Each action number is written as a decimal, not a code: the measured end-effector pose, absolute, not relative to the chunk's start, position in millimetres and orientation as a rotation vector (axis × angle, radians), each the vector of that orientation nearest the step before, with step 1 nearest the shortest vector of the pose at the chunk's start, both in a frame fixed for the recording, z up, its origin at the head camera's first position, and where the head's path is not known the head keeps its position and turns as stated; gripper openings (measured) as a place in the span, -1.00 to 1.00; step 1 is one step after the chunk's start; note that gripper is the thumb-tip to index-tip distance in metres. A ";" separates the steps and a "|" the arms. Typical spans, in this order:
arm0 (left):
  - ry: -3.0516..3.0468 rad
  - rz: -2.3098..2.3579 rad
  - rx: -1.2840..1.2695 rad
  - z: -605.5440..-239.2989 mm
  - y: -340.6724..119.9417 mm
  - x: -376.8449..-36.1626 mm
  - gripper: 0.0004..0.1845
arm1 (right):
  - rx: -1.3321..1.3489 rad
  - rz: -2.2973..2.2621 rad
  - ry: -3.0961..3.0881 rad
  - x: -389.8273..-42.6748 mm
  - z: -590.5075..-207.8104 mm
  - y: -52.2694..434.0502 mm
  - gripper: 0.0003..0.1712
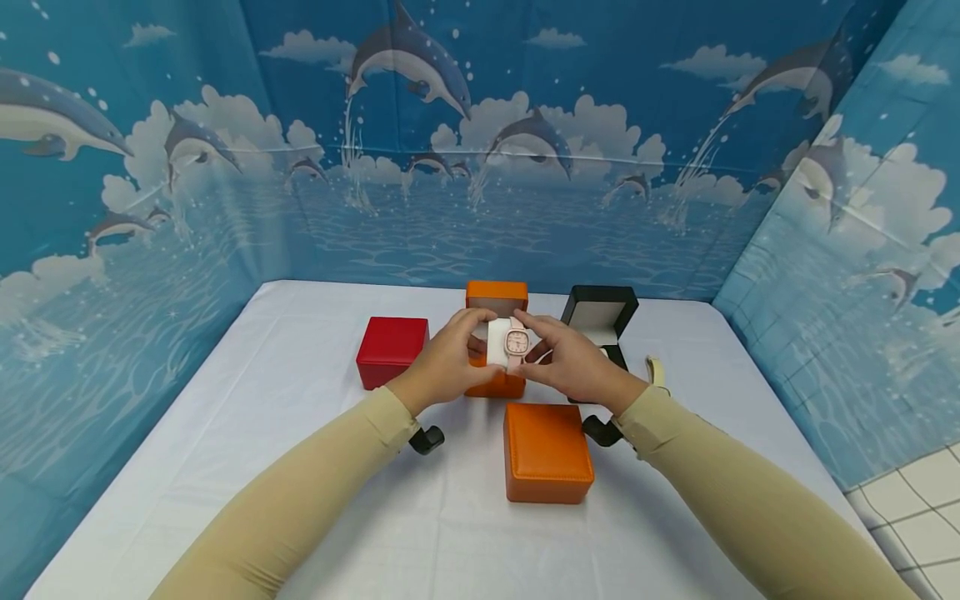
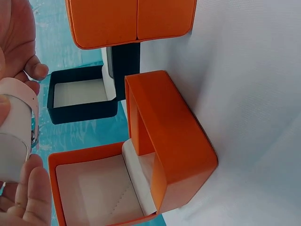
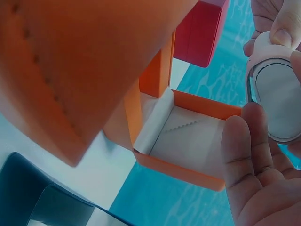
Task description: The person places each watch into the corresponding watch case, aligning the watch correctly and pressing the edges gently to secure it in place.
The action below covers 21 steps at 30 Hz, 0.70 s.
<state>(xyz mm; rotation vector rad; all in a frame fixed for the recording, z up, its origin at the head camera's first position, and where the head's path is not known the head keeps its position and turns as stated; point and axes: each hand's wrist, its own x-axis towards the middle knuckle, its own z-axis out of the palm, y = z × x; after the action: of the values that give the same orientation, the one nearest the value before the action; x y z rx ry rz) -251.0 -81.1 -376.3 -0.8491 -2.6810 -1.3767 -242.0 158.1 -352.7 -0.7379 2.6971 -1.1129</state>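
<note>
A pink wristwatch (image 1: 517,342) is wrapped round a white cushion (image 1: 496,343), held up before an open orange watch box (image 1: 495,387). My left hand (image 1: 448,357) grips the cushion's left end between thumb and fingers. On the other side, my right hand (image 1: 573,360) pinches the watch at its strap edge. The left wrist view shows the pink strap (image 2: 29,92) curving over the cushion, fingers close round it. In the right wrist view the cushion's oval end (image 3: 280,96) faces the camera, and the open box's raised lid (image 3: 188,141) has a pale lining.
Left of the open box sits a closed red box (image 1: 392,350). A closed orange box (image 1: 547,454) lies nearer on the white table (image 1: 360,500). Behind my right hand stands an open black box (image 1: 600,312), with a pale strap-like item (image 1: 656,371) beside it. Dolphin-print curtains (image 1: 465,225) enclose the table.
</note>
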 end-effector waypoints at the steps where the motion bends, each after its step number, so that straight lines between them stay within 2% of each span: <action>1: -2.682 -1.377 -0.848 -376.4 -81.5 -250.9 -0.19 | -0.730 -1.121 2.690 -241.9 -352.3 157.6 0.06; 21: -2.686 -1.413 -0.874 -379.9 -86.5 -254.1 -0.14 | -0.676 -1.090 2.707 -245.7 -355.3 155.6 0.08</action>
<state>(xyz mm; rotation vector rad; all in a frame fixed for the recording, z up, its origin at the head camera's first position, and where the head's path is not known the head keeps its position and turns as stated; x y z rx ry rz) -254.1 -86.5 -379.9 -0.8737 -2.6856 -1.4134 -245.7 155.6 -355.3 -0.6759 2.7066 -1.0897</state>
